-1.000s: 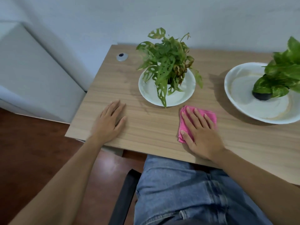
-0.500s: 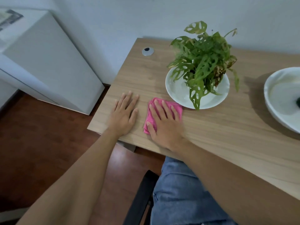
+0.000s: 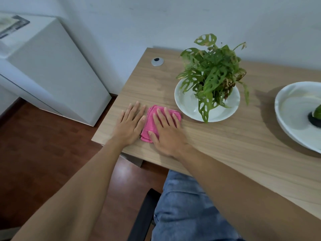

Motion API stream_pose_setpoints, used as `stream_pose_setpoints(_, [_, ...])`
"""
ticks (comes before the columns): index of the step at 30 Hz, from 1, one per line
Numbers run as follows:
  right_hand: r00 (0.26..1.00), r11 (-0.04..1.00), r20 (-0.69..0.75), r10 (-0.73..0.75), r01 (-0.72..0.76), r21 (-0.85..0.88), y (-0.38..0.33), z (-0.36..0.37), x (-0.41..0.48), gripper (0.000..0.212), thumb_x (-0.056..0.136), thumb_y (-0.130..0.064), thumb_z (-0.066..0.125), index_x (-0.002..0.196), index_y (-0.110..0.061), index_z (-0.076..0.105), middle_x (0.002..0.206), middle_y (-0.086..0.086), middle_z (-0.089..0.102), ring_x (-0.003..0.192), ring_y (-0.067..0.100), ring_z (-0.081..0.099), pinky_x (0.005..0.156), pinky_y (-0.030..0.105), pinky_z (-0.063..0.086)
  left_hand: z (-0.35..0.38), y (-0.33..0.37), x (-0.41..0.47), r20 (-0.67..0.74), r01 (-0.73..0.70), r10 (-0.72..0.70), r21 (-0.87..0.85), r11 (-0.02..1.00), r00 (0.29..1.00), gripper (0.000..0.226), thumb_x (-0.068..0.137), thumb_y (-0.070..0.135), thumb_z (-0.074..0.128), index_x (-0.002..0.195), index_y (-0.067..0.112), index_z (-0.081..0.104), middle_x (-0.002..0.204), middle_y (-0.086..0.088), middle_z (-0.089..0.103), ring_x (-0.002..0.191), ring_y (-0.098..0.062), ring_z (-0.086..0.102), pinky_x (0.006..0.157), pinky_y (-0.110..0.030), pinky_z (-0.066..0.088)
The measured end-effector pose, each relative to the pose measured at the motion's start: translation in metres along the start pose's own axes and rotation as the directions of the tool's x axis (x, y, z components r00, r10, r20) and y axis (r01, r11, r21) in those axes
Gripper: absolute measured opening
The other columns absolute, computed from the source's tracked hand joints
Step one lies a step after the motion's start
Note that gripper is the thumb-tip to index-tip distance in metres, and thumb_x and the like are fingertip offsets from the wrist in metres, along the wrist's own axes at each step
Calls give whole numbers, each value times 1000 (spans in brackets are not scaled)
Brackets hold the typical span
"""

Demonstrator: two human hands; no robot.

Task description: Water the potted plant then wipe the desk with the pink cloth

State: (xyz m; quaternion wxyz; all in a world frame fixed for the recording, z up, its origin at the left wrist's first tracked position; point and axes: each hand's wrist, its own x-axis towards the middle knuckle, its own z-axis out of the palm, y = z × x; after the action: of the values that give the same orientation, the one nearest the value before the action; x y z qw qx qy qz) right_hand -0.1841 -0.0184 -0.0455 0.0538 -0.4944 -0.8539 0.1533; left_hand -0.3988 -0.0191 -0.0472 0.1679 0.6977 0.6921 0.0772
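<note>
A folded pink cloth (image 3: 149, 122) lies flat on the wooden desk (image 3: 225, 141) near its front left corner. My right hand (image 3: 166, 132) presses down on the cloth, fingers spread, covering most of it. My left hand (image 3: 130, 125) rests flat on the bare desk just left of the cloth, its thumb side touching the cloth's edge. A potted plant (image 3: 212, 72) with holed green leaves stands in a white dish (image 3: 187, 101) right behind the cloth. A faint damp streak shows on the wood left of the dish.
A second large white dish (image 3: 291, 108) with a green plant (image 3: 317, 111) sits at the desk's right edge of view. A silver cable grommet (image 3: 157, 61) is at the back left. A white cabinet (image 3: 52, 70) stands left of the desk; my jeans and a black chair (image 3: 144, 214) are below.
My right hand has slid the pink cloth leftward along the desk front, from right of the plant dish to beside my left hand. My view has turned left.
</note>
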Motion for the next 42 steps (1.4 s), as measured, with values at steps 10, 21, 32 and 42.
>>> stream_pose_setpoints(10, [997,994,-40,-71,68,-86,106,-19,-107,71,117,-51,26,177,-15,16,185,0,10,172,15,1,139,43,12,37,87,-14,-179,-270,258,-48,962,949,66,118,48,34,175,13,29,183,-6,29,172,-22,21,138,-52,22])
stream_pose_setpoints(21, [985,984,-99,144,-153,-90,209,-52,-174,66,119,-49,26,177,-18,19,186,-4,10,172,12,4,138,42,15,90,192,-32,-84,-515,515,31,857,853,64,118,42,40,172,8,35,181,-8,33,171,-22,23,139,-48,20])
stream_pose_setpoints(32, [926,940,-187,329,-341,-34,257,-67,-153,67,116,-52,25,177,-24,18,185,-10,12,171,6,5,139,42,12,109,294,21,-14,-539,541,63,840,841,66,119,36,31,176,5,20,186,-11,16,174,-21,11,141,-41,12])
stream_pose_setpoints(42, [930,956,-237,281,-292,-12,261,-60,-157,62,117,-39,24,176,-20,22,185,-7,15,171,7,6,139,43,13,135,299,38,-67,-522,532,125,844,844,65,119,38,27,177,10,20,187,-3,12,174,-13,3,139,-43,17])
